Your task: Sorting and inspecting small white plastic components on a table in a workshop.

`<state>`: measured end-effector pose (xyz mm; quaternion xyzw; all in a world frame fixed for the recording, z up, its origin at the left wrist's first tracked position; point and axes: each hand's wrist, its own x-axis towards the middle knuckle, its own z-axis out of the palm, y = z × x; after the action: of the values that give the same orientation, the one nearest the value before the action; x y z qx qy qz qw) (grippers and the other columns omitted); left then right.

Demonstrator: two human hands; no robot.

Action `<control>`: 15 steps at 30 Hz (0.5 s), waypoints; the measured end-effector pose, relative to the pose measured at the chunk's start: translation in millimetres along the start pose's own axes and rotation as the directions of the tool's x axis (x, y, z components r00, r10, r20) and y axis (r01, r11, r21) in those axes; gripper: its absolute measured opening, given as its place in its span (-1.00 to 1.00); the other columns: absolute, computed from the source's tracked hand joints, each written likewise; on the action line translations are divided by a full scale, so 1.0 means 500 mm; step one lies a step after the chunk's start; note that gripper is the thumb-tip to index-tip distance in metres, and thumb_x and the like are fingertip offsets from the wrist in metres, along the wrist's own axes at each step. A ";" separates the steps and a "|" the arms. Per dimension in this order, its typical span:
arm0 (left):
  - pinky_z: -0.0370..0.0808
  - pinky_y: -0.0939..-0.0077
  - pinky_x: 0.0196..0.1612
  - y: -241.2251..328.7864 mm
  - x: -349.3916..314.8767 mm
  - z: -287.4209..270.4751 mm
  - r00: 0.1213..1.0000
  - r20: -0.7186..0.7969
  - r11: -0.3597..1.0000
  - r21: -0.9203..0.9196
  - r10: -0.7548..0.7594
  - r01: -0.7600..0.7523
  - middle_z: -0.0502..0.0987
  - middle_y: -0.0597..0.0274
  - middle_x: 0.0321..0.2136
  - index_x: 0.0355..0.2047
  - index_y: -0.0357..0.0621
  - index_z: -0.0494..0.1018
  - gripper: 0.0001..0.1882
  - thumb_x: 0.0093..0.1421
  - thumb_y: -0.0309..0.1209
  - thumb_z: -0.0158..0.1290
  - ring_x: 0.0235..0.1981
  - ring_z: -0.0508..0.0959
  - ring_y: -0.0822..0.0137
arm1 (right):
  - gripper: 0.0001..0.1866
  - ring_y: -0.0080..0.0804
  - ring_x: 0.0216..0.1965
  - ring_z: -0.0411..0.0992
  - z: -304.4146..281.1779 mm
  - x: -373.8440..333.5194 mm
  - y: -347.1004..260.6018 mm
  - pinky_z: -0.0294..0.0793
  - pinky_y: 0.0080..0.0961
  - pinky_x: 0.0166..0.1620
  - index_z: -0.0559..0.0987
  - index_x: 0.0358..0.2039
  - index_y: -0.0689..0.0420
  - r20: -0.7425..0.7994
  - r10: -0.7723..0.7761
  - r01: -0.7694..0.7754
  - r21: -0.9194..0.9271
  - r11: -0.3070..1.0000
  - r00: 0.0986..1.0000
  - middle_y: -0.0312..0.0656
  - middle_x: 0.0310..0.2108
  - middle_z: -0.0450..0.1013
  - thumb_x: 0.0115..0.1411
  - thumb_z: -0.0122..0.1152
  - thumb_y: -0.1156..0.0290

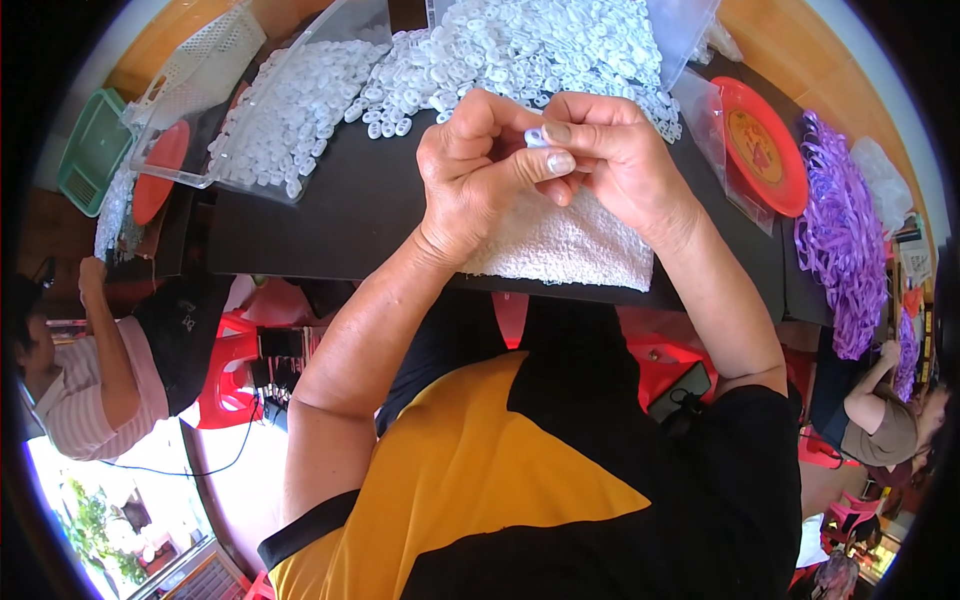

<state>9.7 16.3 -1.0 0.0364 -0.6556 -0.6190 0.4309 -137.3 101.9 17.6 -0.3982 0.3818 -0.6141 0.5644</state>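
Note:
Above a white towel (570,245), my left hand (465,165) and my right hand (625,155) meet with fingertips pinched around a small white oval plastic piece (536,138). A bluish-purple patch shows on the piece; the fingers cover much of it. Just beyond my hands lies a large heap of similar white oval pieces (540,50), each with openings in it. More such pieces (285,110) spread to the left, in and around a clear plastic bin (175,178). The towel is folded on the black table (320,240) at its near edge.
To the right are a round red tray (796,195) and a bundle of purple ribbons (845,240). A green basket (72,165) and a white basket (205,60) stand far left. Other people sit left (100,390) and right (880,425). A phone (680,390) lies beside my lap.

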 end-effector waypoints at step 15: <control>0.58 0.63 -0.42 -0.026 0.009 -0.001 0.999 -0.022 0.999 0.005 0.037 -0.037 0.58 0.17 -0.51 -0.31 -0.27 0.41 -0.75 0.04 -0.57 0.26 -0.50 0.60 0.46 | -0.79 -0.58 -0.53 0.37 0.002 0.005 -0.011 0.47 -0.61 -0.42 0.54 -0.43 0.27 -0.137 -0.081 0.052 -0.204 0.978 0.987 -0.28 -0.54 0.41 0.22 0.12 0.37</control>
<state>0.5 10.2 -9.7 0.0320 -0.6526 -0.6090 0.4496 -138.8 99.7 23.4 -0.4201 0.4677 -0.6184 0.4715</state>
